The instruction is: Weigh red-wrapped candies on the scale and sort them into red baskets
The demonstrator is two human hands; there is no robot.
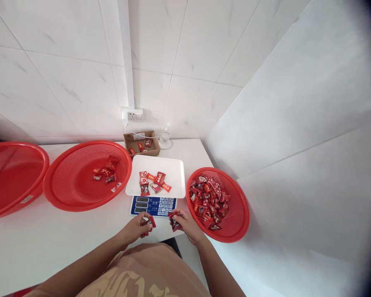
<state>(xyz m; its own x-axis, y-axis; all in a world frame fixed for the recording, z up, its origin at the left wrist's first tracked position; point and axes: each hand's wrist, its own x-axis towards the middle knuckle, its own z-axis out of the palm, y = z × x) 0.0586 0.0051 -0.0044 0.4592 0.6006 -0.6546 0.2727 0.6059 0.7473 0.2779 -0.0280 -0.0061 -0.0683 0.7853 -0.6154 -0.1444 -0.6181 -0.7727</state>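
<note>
The left hand (142,226) is curled closed with thumb and fingers pinching a small red packet (152,222), which sits at the hand's 3 o'clock and is partly hidden by the fingers. The right hand (187,224) is likewise nearly closed, its fingertips gripping a dark red packet (174,223) at its 9 o'clock, so the two packets face each other, apart, across a narrow gap. Just beyond the hands is the blue keypad panel (154,203) of a scale, at 1 o'clock from the left hand and 10 o'clock from the right. Past it, at 12 to 1 o'clock from the left hand, a white tray (176,167) bears a loose group of red packets (159,178). At 2 o'clock from the right hand, near it, stands a red basket (245,212) heaped with many mixed packets. Another red basket (61,202) lies at 10 to 11 o'clock from the left hand, with a small cluster of packets inside. Beyond the tray, at 12 o'clock from the left hand, a cardboard box (148,152) holds a few more.
</note>
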